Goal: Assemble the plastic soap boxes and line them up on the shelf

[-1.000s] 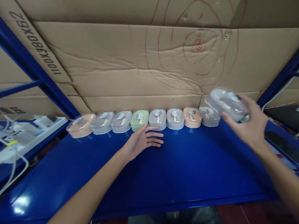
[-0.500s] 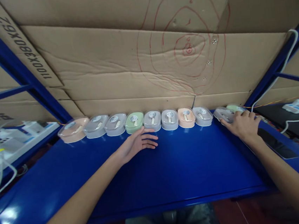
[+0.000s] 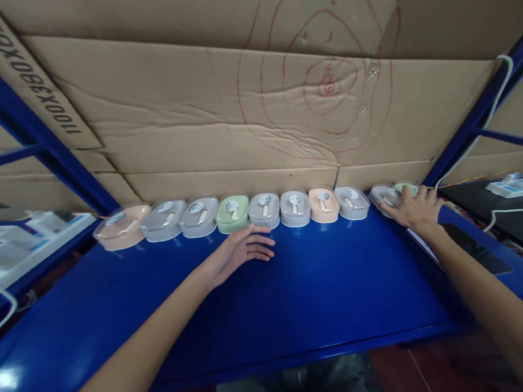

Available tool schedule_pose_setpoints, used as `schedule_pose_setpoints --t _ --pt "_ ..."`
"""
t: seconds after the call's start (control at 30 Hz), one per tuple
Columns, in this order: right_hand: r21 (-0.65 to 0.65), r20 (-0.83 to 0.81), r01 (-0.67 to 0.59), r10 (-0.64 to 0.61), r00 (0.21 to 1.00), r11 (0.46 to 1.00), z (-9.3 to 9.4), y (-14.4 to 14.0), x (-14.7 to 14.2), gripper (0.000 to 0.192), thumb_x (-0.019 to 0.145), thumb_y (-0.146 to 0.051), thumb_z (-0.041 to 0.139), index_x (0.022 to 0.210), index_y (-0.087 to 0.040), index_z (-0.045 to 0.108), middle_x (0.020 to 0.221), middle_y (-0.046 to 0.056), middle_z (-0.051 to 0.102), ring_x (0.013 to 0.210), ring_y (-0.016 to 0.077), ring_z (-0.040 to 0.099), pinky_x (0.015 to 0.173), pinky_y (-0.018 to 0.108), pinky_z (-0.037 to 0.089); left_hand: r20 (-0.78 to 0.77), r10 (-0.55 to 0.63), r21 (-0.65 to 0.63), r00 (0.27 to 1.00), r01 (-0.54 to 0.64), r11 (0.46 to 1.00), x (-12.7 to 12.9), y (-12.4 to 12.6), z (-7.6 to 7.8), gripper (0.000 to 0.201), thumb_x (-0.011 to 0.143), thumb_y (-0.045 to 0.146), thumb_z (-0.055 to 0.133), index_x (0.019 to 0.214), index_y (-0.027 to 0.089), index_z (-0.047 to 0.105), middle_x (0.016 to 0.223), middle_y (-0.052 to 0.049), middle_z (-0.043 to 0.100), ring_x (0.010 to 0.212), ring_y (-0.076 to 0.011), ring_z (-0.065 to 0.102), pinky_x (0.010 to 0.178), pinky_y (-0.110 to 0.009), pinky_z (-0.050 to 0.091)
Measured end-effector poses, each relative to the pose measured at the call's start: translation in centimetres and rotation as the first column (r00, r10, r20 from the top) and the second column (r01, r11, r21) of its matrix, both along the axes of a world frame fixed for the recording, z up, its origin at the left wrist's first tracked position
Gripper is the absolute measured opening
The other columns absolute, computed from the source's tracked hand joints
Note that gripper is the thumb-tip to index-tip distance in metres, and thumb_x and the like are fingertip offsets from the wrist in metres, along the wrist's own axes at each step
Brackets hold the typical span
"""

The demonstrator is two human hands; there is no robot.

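The right hand (image 3: 413, 209) is lying flat on a grey box (image 3: 384, 196) at the right end of the row (image 3: 263, 211), fingers spread, not gripping. The left hand (image 3: 243, 250) is resting open on the blue shelf (image 3: 299, 297), holding nothing, just in front of the green box (image 3: 232, 213).

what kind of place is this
Probably a stockroom or small packing area: a blue metal shelf holds a row of small lidded plastic boxes, flattened brown cardboard sheets line the back, white power strips alongside.
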State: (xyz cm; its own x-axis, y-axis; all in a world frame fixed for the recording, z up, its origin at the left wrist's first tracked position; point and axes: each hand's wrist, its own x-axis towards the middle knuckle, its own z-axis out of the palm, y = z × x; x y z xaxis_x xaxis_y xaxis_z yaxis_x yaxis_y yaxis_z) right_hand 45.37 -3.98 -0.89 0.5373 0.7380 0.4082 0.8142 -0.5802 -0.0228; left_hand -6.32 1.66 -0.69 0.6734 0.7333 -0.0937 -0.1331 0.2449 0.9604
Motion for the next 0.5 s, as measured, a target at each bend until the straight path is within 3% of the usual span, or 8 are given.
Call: schedule_pose_setpoints --t 0.13,0.5 --pt "-0.058 -0.144 0.028 -0.036 0.989 0.998 0.0 0.8 1.2 0.093 0.094 -0.084 0.051 0.143 -0.006 0.062 0.159 0.045 0.045 0.149 0.0611 0.04 0.113 0.074 0.033 -0.006 0.003 0.001 1.0 -0.003 1.0 0.1 0.0 0.0 0.053 0.107 0.061 0.061 0.131 0.014 0.072 0.121 -0.018 0.08 0.104 -0.0342 0.079 0.099 -0.051 0.06" --pt "-0.077 -0.155 0.139 -0.149 0.977 0.987 -0.3 2.4 1.8 0.102 0.092 -0.085 0.05 0.157 -0.007 0.055 0.167 0.039 0.039 0.159 0.0601 0.03 0.122 0.076 0.028 -0.016 0.003 0.013 1.0 -0.002 1.0 0.1 0.2 -0.3 0.053 0.106 0.061 0.064 0.127 0.014 0.074 0.119 -0.019 0.08 0.102 -0.0324 0.08 0.095 -0.048 0.062"
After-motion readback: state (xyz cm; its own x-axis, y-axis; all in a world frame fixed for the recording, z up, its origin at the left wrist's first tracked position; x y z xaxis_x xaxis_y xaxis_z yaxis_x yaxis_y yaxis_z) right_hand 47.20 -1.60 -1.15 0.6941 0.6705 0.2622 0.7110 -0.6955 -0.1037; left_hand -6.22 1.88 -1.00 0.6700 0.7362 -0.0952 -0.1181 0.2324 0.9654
